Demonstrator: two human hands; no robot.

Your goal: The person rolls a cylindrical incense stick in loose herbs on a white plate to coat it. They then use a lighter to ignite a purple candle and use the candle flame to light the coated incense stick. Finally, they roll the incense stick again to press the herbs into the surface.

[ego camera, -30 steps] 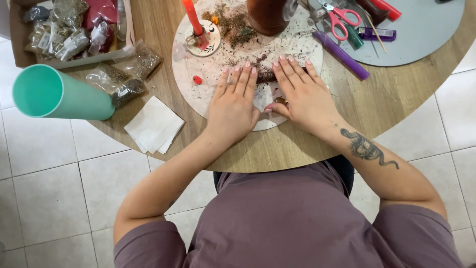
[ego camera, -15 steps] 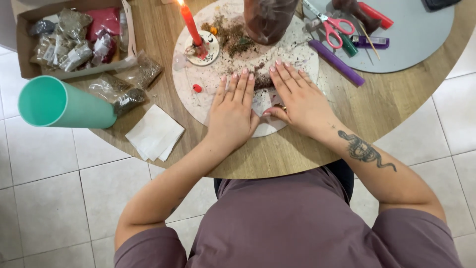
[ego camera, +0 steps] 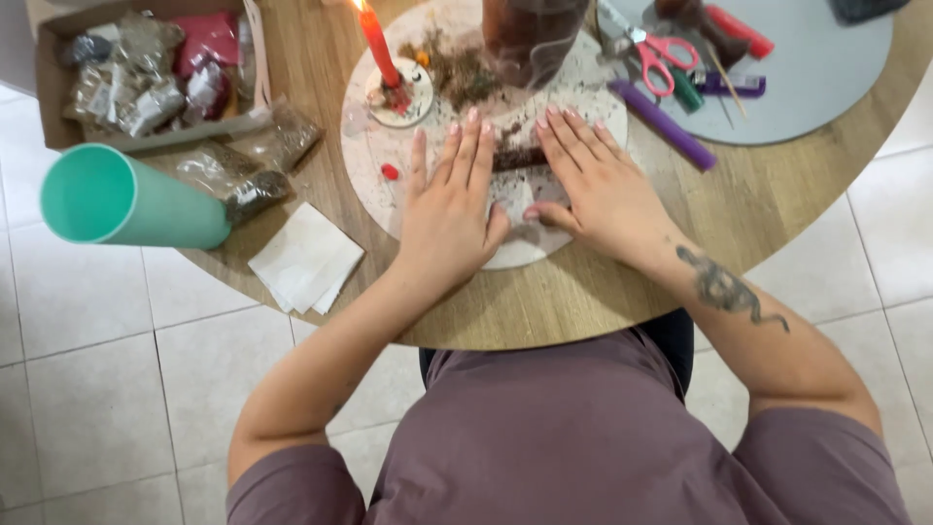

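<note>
1. Left hand [ego camera: 449,209] and right hand [ego camera: 598,185] lie flat, fingers spread, gripping nothing, on a round pale board [ego camera: 389,180].
2. Between the fingertips: a dark brown roll [ego camera: 517,156], pressed under both hands, partly hidden.
3. Cardboard box [ego camera: 146,73] at upper left holds clear and silvery packets, one red (contents hard to make out).
4. Two clear packets [ego camera: 248,165] of brownish matter lie beside it.
5. Teal tube [ego camera: 126,199] and white napkin [ego camera: 306,258] sit near the table edge.
6. Brown jar [ego camera: 530,34] cut off at top.

Soft, even daylight fills the scene, bright without glare. Faint shadows sit under the left hand [ego camera: 449,209] and right hand [ego camera: 603,190]. Focus is fairly sharp; straight lines bend slightly at the edges.
</note>
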